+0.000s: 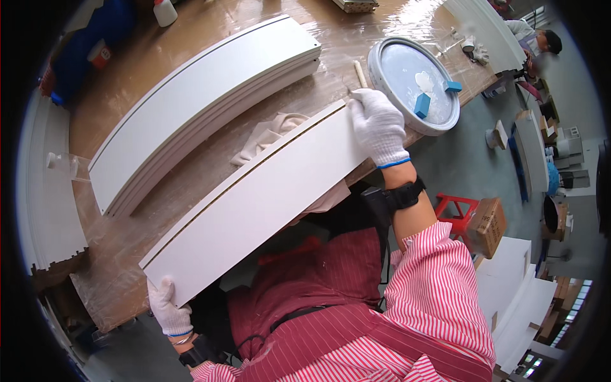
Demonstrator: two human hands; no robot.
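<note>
Boards [48, 191] are piled far left of the grooved panel [254, 204]. Left hand [168, 309], gloved, pinches the panel's lower end. Beyond the panel lies a white stack [203, 95]; whether finished or waiting, I cannot tell. Right hand [379, 124] grips the panel's upper end. Right of the panel, a tub [438, 130] bears 2 blue blocks [422, 106]. Probably this 1 panel is not finished.

My right glove [379, 124]: knitted cloth, matt, finely textured;
My left glove [168, 309]: the same matt knit;
Panel I hold [254, 204]: smooth white face, faint sheen; its brown groove looks rougher to me;
Rag [270, 135]: soft, creased matt cloth;
Table film [347, 32]: clear plastic, wrinkled, glossy;
Tub [375, 70]: smooth grey plastic-looking rim;
My sleeve [439, 280]: woven cloth, matt
</note>
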